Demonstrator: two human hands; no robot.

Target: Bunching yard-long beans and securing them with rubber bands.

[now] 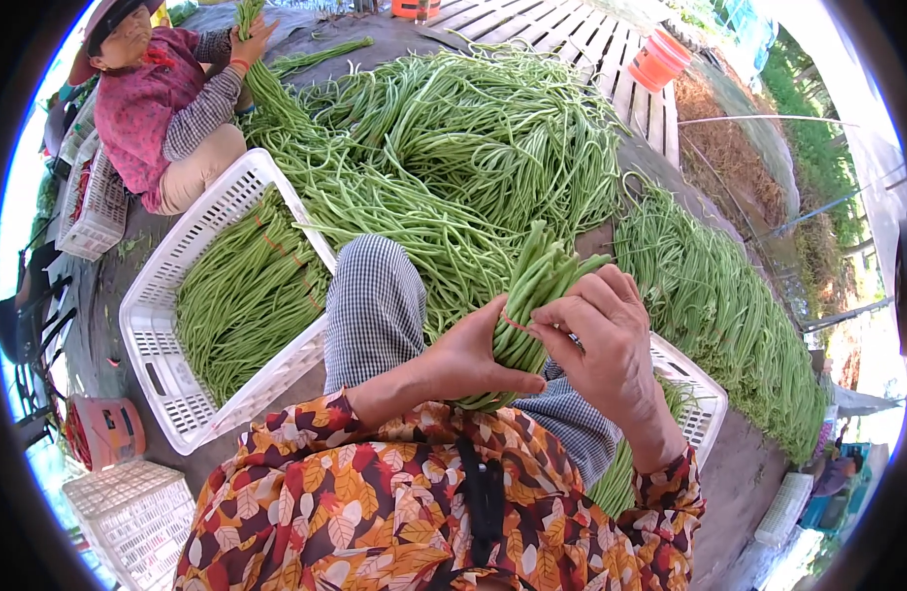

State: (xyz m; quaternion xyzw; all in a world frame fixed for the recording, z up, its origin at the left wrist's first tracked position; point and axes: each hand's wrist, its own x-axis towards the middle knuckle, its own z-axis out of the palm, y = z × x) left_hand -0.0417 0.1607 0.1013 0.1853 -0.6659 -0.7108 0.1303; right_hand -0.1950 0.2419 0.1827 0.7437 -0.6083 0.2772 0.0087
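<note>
A broad heap of long green beans is lying on the ground beyond the person's knees. A white crate is standing at the left, holding more beans, while another white crate is showing partly behind the right forearm. A bean bundle is leaning above the lap between both hands. The left hand is cupping its side, the grip wrapping partway round; the right hand is pinching a thin red band against it, grip nearly closed.
</note>
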